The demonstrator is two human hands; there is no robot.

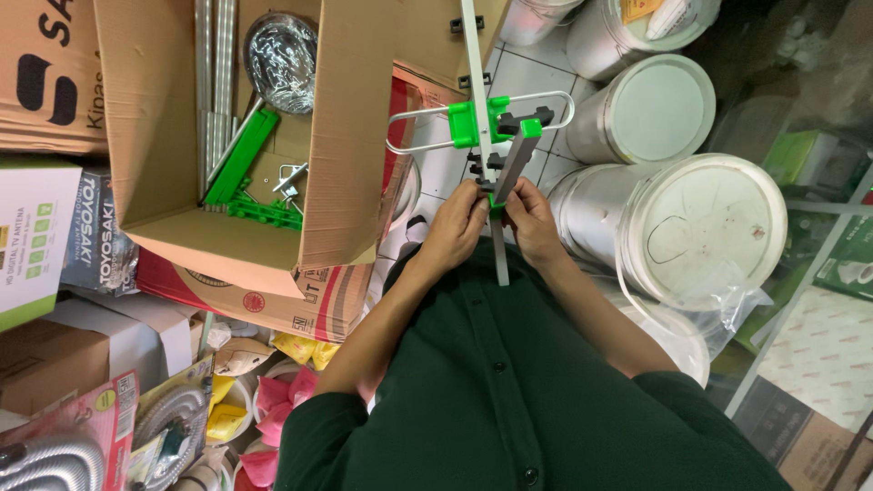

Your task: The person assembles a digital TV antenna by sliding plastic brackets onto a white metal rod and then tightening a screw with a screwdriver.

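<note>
I hold a long white metal boom [477, 82] upright in front of me. It carries a green plastic clamp [466, 123] with a silver loop element [414, 132] and dark brackets [523, 120]. My left hand [455, 227] and my right hand [530, 218] both pinch a small green clip [496, 202] against the boom, fingers closed on it. A grey bar [514, 164] rises from between my hands toward the dark brackets.
An open cardboard box [346, 136] at left holds green plastic parts [238, 164], metal rods [216, 64] and a bag of hardware [282, 59]. Large white-lidded metal tins [700, 227] stand at right. Boxed goods and packaged hoses [64, 436] crowd the left side.
</note>
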